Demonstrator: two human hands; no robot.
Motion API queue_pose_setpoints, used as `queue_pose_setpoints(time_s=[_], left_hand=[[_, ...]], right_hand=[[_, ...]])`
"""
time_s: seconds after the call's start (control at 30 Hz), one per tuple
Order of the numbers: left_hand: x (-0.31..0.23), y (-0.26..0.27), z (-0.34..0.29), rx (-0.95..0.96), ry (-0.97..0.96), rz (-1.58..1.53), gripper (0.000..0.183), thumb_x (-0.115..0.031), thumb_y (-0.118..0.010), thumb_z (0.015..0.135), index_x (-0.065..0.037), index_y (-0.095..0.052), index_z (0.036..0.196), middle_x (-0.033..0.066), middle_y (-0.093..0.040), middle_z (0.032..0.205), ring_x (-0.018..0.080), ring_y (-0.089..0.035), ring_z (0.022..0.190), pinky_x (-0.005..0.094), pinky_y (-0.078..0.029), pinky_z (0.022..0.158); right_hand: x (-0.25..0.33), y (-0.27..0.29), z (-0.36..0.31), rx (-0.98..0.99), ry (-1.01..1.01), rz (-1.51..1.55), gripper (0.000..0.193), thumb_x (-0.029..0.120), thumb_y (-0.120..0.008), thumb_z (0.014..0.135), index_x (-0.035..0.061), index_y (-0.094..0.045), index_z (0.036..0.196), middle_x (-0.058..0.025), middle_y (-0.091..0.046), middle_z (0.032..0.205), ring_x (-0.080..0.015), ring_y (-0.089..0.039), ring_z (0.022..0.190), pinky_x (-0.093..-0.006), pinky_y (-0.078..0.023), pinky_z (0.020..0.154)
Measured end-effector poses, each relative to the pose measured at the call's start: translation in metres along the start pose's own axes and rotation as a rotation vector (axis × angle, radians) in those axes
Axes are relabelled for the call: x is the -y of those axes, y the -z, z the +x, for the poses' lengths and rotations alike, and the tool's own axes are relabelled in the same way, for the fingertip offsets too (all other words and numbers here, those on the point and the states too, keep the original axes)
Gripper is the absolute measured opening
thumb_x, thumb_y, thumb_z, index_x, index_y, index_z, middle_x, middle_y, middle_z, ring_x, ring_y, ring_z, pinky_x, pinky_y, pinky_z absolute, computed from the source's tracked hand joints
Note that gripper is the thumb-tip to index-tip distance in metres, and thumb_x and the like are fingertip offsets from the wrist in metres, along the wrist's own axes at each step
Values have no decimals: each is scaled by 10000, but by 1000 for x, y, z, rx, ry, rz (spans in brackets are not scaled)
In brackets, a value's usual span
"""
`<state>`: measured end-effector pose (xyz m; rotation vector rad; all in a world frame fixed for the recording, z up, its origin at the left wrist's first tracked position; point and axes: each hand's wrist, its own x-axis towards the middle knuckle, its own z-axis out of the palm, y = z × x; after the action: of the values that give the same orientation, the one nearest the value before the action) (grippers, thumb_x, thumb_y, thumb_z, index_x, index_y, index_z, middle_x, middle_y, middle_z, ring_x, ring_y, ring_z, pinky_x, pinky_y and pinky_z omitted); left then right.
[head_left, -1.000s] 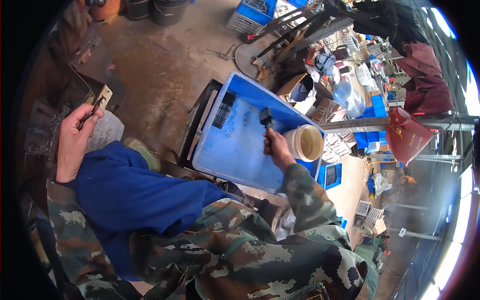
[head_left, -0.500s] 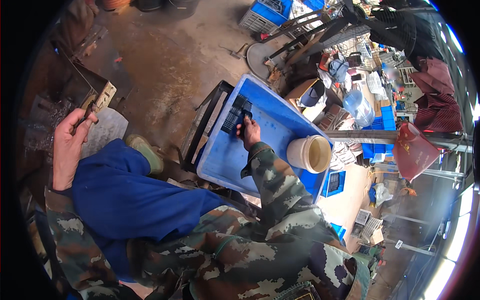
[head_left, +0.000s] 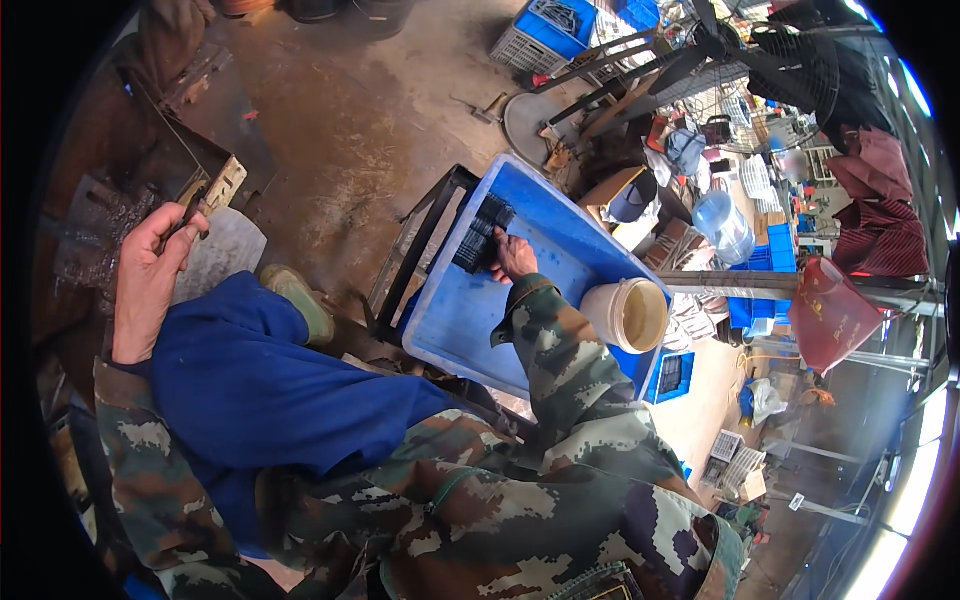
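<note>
The dark pieces (head_left: pixel 480 238) lay in a pile inside the blue tub (head_left: pixel 450 320), close to its left edge and nearer the far left corner than the near right one. The pile's long axis ran roughly alongside that left edge, slanting from upper right down to lower left. The right hand (head_left: pixel 515 257) was by far the nearer one: it reached in over the tub's near edge, and the pile lay just to the left of its bent fingers, which met the pile's right side. Whether they gripped one piece or only rested there, I could not tell. The left hand (head_left: pixel 152 262) was outside the tub, well apart from the pile on the left, with thumb and finger pinched around a slim dark piece (head_left: pixel 190 212) beside a pale metal plate (head_left: pixel 228 184). A whitish bucket (head_left: pixel 603 312) stood within the tub toward its right edge.
</note>
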<state>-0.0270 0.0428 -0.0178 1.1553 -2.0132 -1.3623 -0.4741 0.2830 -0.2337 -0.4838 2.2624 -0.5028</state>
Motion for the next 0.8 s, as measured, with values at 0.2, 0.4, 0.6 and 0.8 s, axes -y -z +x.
queue_pose_setpoints(time_s=[0.2,0.4,0.6,0.8], left_hand=[[-4,3,-3,4,-4,2,102,-84,-559,950,-33,-646,957,-66,-510,783,22,-366,650,199,-304,576],[-1,0,-2,-6,-35,-17,98,-103,-569,963,-39,-642,948,-76,-462,747,20,-349,646,202,-286,569],[1,2,-5,-31,-66,-7,98,-96,-561,966,-38,-634,937,-80,-434,723,18,-332,647,208,-270,563],[-1,0,-2,-39,-90,-5,99,-79,-552,961,-30,-635,941,-78,-435,722,21,-334,651,206,-269,567]], right_hand=[[-16,-22,-20,-187,84,170,529,437,-579,965,-16,-470,1214,-147,-654,672,-258,-654,479,-370,-507,424],[-26,-29,-11,-222,191,195,547,452,-579,960,80,-445,1339,-203,-680,745,-338,-693,596,-447,-538,539],[-18,-38,-14,-331,166,-394,572,492,-422,996,156,-366,1456,-309,-672,1012,-510,-631,976,-586,-483,854],[-42,-16,1,-229,234,-250,631,506,-435,991,125,-320,1481,-275,-694,938,-451,-686,822,-529,-526,777]])
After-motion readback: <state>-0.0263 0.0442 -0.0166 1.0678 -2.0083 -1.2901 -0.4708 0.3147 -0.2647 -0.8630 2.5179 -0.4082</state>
